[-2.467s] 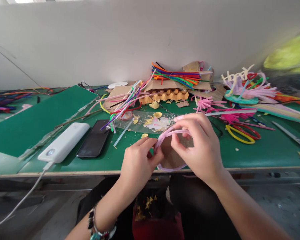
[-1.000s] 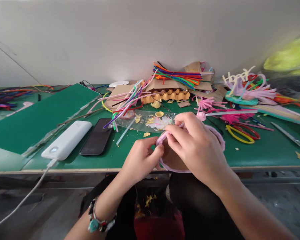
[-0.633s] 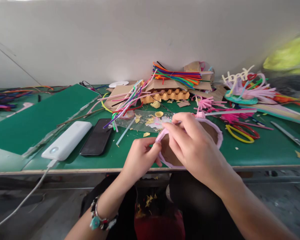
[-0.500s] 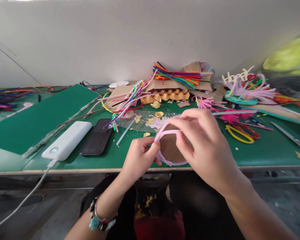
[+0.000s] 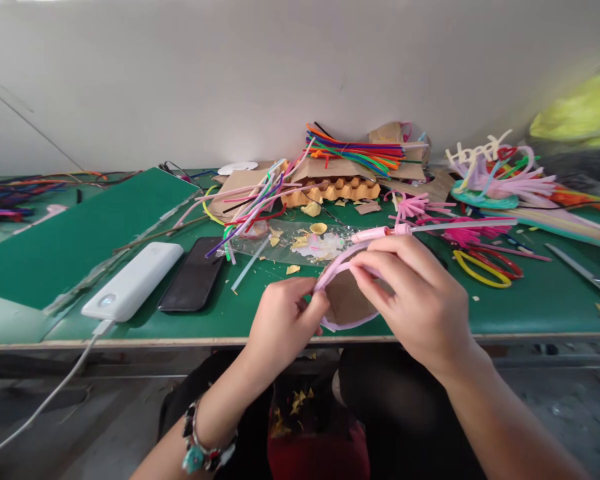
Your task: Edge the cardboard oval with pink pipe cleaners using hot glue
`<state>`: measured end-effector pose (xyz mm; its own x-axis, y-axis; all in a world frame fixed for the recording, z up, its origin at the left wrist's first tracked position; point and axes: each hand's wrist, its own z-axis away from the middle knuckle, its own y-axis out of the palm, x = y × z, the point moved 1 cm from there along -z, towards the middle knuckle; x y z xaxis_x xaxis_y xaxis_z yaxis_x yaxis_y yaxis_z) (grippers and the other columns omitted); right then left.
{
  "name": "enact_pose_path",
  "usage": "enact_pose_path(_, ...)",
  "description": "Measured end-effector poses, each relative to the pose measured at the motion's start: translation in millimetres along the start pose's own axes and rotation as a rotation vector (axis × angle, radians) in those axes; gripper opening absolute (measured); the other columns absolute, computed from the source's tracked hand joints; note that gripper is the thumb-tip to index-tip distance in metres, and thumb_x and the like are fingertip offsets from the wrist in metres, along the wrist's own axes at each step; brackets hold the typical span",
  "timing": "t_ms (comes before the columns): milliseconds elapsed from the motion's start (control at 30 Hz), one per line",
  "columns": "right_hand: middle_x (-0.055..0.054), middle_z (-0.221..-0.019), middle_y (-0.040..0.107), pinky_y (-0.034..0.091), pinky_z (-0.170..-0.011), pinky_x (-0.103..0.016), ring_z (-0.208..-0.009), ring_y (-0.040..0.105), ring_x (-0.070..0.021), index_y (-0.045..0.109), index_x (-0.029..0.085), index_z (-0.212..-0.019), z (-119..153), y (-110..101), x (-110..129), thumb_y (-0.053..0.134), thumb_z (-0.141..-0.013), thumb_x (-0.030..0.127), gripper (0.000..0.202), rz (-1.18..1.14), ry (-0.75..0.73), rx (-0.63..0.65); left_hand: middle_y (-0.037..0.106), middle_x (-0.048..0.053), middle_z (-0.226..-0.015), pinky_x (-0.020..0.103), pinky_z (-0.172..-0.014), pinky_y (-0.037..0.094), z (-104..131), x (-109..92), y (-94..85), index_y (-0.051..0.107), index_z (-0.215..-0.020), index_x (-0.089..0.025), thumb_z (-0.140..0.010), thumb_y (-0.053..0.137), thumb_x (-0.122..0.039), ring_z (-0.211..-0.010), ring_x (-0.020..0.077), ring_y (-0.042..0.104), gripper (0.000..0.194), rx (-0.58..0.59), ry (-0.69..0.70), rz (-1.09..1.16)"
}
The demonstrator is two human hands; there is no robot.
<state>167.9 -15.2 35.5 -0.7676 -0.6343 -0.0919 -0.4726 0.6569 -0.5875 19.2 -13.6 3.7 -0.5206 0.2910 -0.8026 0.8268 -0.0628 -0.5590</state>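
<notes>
A round brown cardboard disc (image 5: 347, 300) is held up over the table's front edge, with a pale pink pipe cleaner (image 5: 336, 268) running along its rim. My left hand (image 5: 286, 319) pinches the disc and the pipe cleaner at the left side between thumb and fingers. At the upper right of the disc, my right hand (image 5: 415, 297) grips the pipe cleaner between thumb and index finger; its other fingers curl above. Just behind the right hand lies a pink glue gun (image 5: 373, 234) with a long translucent glue stick (image 5: 465, 225). Part of the disc's right side is hidden by that hand.
A black phone (image 5: 193, 275) and a white power bank (image 5: 133, 281) with a cable lie left. Behind are loose pipe cleaners (image 5: 260, 207), a colourful bundle (image 5: 357, 150) and an egg carton (image 5: 335, 192). Yellow-handled scissors (image 5: 480, 270) and a pipe-cleaner bouquet (image 5: 505, 180) are at right.
Both hands and the disc have shifted slightly right. My right hand sits a little lower, so the pink glue gun behind it now shows.
</notes>
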Motion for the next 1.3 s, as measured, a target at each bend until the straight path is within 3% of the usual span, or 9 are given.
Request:
enact_pose_path(200, -0.006, -0.083, 0.058, 0.049, -0.065, -0.028, -0.072, 0.058, -0.0142, 0.056, 0.02, -0.084, 3, 1, -6, 0.054, -0.08, 0.018, 0.005, 0.079, 0.122, -0.065, 0.047, -0.002, -0.043, 0.019, -0.045, 0.032, 3, -2, 0.2, 0.037, -0.049, -0.019, -0.076, 0.036, -0.02, -0.042, 0.01, 0.047, 0.027, -0.013, 0.058, -0.098)
enact_pose_path(400, -0.009, -0.089, 0.06, 0.05, -0.059, -0.026, -0.074, 0.059, -0.0147, 0.06, 0.016, -0.089, 5, 3, -11, 0.055, -0.08, 0.028, 0.016, 0.091, 0.225, -0.016, 0.047, -0.002, -0.048, 0.02, -0.048, 0.033, 3, -2, 1.2, 0.04, -0.051, -0.018, -0.077, 0.037, -0.019, -0.046, 0.0099, 0.047, 0.027, -0.004, 0.104, -0.136)
enact_pose_path(633, -0.009, -0.097, 0.062, 0.051, -0.073, -0.032, -0.092, 0.06, -0.0193, 0.061, 0.017, -0.093, 3, 1, -16, 0.053, -0.08, 0.018, 0.015, 0.032, 0.173, 0.042, 0.046, -0.002, -0.05, 0.02, -0.048, 0.032, 5, -3, 2.2, 0.039, -0.051, -0.018, -0.078, 0.037, -0.019, -0.047, 0.0096, 0.045, 0.027, -0.012, 0.131, -0.158)
enact_pose_path(967, -0.005, -0.087, 0.065, 0.051, -0.075, -0.031, -0.08, 0.062, -0.0158, 0.06, 0.018, -0.089, 0, -1, -15, 0.049, -0.082, 0.014, 0.014, -0.015, 0.113, 0.029, 0.034, -0.005, -0.051, 0.021, -0.045, 0.025, 4, -4, 0.5, 0.03, -0.052, -0.02, -0.077, 0.037, -0.015, -0.045, 0.0088, 0.035, 0.026, -0.041, 0.219, -0.227)
enact_pose_path(1033, -0.005, -0.086, 0.065, 0.051, -0.074, -0.03, -0.08, 0.062, -0.0156, 0.06, 0.018, -0.088, 0, -1, -14, 0.05, -0.082, 0.014, 0.013, -0.012, 0.11, 0.025, 0.04, -0.004, -0.056, 0.021, -0.048, 0.028, 4, -4, -0.3, 0.04, -0.06, -0.019, -0.078, 0.036, -0.016, -0.049, 0.0101, 0.039, 0.019, -0.016, 0.228, -0.204)
enact_pose_path(1100, -0.006, -0.085, 0.064, 0.05, -0.074, -0.029, -0.081, 0.062, -0.0154, 0.06, 0.017, -0.088, 0, -2, -12, 0.05, -0.081, 0.014, 0.012, -0.005, 0.107, 0.024, 0.045, -0.003, -0.059, 0.021, -0.05, 0.033, 6, -5, -1.2, 0.049, -0.08, -0.018, -0.081, 0.036, -0.019, -0.053, 0.0121, 0.045, 0.013, 0.034, 0.224, -0.147)
enact_pose_path(1167, -0.006, -0.084, 0.064, 0.05, -0.074, -0.028, -0.082, 0.062, -0.0153, 0.061, 0.016, -0.087, 0, -2, -10, 0.051, -0.081, 0.013, 0.012, 0.002, 0.095, 0.021, 0.048, -0.003, -0.058, 0.022, -0.052, 0.035, 7, -6, -2.2, 0.048, -0.095, -0.018, -0.084, 0.035, -0.023, -0.055, 0.0137, 0.05, 0.018, 0.081, 0.195, -0.089)
enact_pose_path(1300, -0.005, -0.085, 0.063, 0.049, -0.071, -0.026, -0.081, 0.061, -0.0141, 0.061, 0.017, -0.086, 1, -4, -7, 0.051, -0.082, 0.014, 0.011, -0.004, 0.08, 0.035, 0.048, -0.004, -0.052, 0.022, -0.049, 0.033, 8, -6, -4.4, 0.043, -0.072, -0.021, -0.086, 0.03, -0.028, -0.05, 0.0133, 0.05, 0.02, 0.133, 0.15, -0.045)
